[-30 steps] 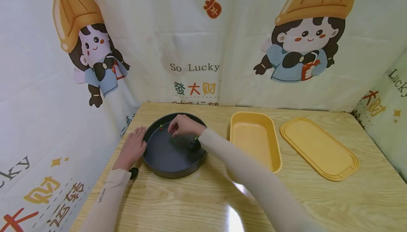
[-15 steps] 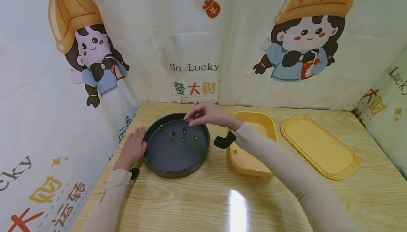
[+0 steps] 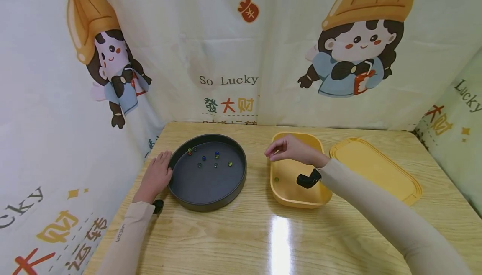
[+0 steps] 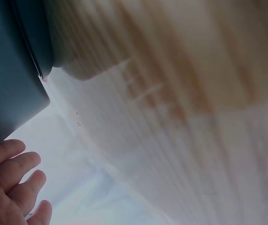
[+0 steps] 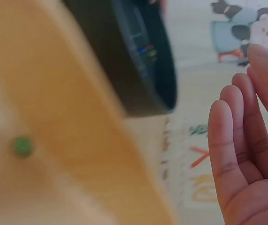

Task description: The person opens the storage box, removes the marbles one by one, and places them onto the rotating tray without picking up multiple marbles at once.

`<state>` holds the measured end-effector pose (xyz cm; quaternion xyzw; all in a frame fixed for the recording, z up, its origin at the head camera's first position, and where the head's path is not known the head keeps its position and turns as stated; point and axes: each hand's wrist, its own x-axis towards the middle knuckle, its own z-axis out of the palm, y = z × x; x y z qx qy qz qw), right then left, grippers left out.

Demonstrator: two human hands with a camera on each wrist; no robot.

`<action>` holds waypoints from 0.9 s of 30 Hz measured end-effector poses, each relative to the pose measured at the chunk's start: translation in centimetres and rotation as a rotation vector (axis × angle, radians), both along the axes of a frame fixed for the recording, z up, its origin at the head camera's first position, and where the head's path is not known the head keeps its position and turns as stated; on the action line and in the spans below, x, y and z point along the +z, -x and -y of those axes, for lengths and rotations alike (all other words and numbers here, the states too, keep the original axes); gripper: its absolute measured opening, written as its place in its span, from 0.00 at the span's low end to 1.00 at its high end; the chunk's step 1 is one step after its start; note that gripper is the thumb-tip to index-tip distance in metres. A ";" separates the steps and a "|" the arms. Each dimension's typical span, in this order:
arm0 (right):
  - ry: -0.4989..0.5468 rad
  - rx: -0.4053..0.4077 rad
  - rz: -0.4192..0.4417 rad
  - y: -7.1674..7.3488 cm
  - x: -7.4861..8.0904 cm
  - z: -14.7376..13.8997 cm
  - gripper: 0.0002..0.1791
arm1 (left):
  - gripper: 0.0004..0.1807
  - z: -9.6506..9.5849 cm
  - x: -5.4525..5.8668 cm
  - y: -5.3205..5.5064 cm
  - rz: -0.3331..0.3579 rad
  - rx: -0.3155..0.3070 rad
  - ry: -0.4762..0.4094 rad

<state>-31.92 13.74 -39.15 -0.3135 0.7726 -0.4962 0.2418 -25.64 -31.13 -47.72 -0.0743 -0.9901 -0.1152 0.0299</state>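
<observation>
Along the left rim of a round dark pan (image 3: 207, 187) rests my left hand (image 3: 155, 174), its fingers straight against the outer wall. Several small glass marbles, among them a blue marble (image 3: 203, 158) and a yellow-green marble (image 3: 230, 164), lie in the pan. My right hand (image 3: 293, 150) hovers over the left rim of a yellow rectangular container (image 3: 297, 204), thumb and index fingertips together in a pinch, apparently on a marble that the fingers hide. One green marble (image 5: 23, 146) sits on the container's floor, below the right hand.
A flat yellow lid (image 3: 376, 168) lies to the right of the container, partly behind the right sleeve. Wooden tabletop (image 3: 211, 237) extends in front of the pan and container. A printed cloth (image 3: 226, 49) hangs behind the table and at its sides.
The right hand has risen out of the pan and moved right to above the yellow container, fingertips still pinched. The left hand stays at the pan's rim. The marbles in the pan have not visibly moved since half a second ago.
</observation>
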 end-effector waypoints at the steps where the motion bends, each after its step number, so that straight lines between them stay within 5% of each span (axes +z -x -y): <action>1: -0.008 -0.004 0.001 0.0 -0.5 -0.4 0.16 | 0.30 0.0 0.1 0.0 0.002 -0.001 -0.002; 13: -0.024 0.010 0.080 0.6 -4.8 -2.0 0.15 | 0.31 -0.1 0.3 -0.2 0.015 0.013 -0.015; 27: -0.094 0.065 0.118 1.1 -6.9 -2.4 0.11 | 0.31 -0.1 0.1 0.1 0.009 0.005 -0.025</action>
